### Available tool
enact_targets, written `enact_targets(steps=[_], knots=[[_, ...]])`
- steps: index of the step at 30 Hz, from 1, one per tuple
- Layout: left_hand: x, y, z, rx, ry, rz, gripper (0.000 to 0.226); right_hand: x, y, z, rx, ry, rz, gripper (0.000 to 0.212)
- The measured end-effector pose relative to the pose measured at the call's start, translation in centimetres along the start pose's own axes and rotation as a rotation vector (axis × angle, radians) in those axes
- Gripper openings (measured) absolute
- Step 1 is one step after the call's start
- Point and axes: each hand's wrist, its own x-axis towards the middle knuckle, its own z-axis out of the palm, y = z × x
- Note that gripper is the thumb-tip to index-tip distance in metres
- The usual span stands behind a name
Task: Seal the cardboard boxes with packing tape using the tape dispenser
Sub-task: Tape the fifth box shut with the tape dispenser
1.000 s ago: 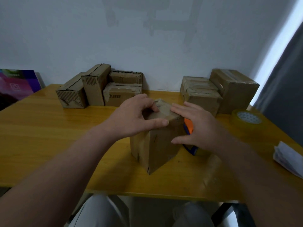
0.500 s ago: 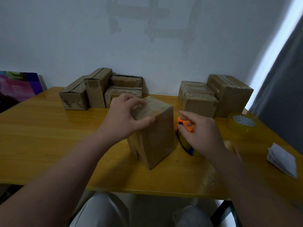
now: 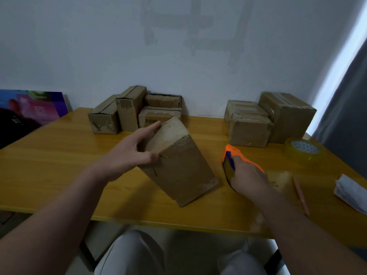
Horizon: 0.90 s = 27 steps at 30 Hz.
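Note:
A small cardboard box (image 3: 178, 165) stands tilted to the left on the yellow table (image 3: 49, 155), near the middle. My left hand (image 3: 129, 153) holds its top left end, fingers along the top face and thumb on the near side. To the right of the box, my right hand (image 3: 246, 175) grips the orange and blue tape dispenser (image 3: 230, 155), which rests on the table a short gap away from the box. Most of the dispenser is hidden under my hand.
Several cardboard boxes (image 3: 131, 112) are stacked at the back left against the wall, and more boxes (image 3: 266, 120) at the back right. A spare tape roll (image 3: 303, 149) lies at the right, a pencil (image 3: 300, 195) and folded white paper (image 3: 351, 191) near the right edge.
My left hand has tipped the box over to the left. My right hand left the box top, moved down to the right and took hold of the tape dispenser.

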Motion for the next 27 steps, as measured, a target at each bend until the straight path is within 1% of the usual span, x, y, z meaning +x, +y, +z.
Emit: enact_targets(steps=[2, 3, 6, 9, 11, 13, 14, 15, 16, 17, 18, 19, 23, 25, 27], knots=[[-0.3, -0.4, -0.5, -0.07, -0.019, -0.004, 0.092, -0.6, -0.3, -0.1, 0.056, -0.007, -0.065, 0.065], [-0.3, -0.7, -0.7, -0.107, -0.028, -0.002, 0.092, -0.9, -0.5, -0.2, 0.086, 0.014, -0.082, 0.066], [-0.5, -1.3, -1.2, -0.192, -0.047, 0.011, 0.089, -1.1, -1.2, -0.3, 0.203, 0.107, -0.094, 0.057], [-0.6, -2.2, -1.6, -0.198, -0.007, -0.012, 0.077, -1.3, -1.8, -0.2, 0.315, 0.139, -0.139, 0.051], [-0.4, -2.8, -1.6, -0.209, 0.083, -0.026, 0.063, -1.6, -2.3, -0.4, 0.37, 0.161, -0.177, 0.048], [0.1, -3.3, -1.0, -0.182, 0.246, -0.044, 0.046, -2.0, -2.7, -0.7, 0.401, 0.196, -0.204, 0.046], [0.4, -3.5, -0.7, -0.089, 0.352, -0.069, 0.041, -2.1, -2.9, -0.8, 0.41, 0.208, -0.208, 0.046], [0.8, -3.6, -0.3, 0.058, 0.45, -0.102, 0.042, -2.2, -3.1, -1.0, 0.423, 0.212, -0.21, 0.046], [1.0, -3.7, 0.1, 0.194, 0.511, -0.125, 0.045, -2.4, -3.2, -1.1, 0.437, 0.209, -0.214, 0.046], [1.3, -3.7, 0.4, 0.258, 0.525, -0.133, 0.05, -2.6, -3.3, -1.3, 0.449, 0.201, -0.22, 0.046], [1.4, -3.8, 0.6, 0.251, 0.501, -0.137, 0.054, -2.8, -3.4, -1.4, 0.457, 0.194, -0.226, 0.046], [1.6, -3.8, 0.9, 0.188, 0.457, -0.13, 0.057, -3.0, -3.5, -1.5, 0.463, 0.191, -0.231, 0.047], [1.3, -3.1, 2.5, -0.252, 0.305, -0.136, 0.064, -3.4, -3.7, -1.6, 0.558, 0.174, -0.255, 0.047], [1.0, -2.5, 3.2, -0.302, 0.227, -0.122, 0.073, -3.6, -3.7, -1.7, 0.593, 0.169, -0.26, 0.046], [0.8, -2.0, 3.7, -0.277, 0.16, -0.103, 0.077, -3.5, -3.7, -1.7, 0.627, 0.182, -0.248, 0.046]])
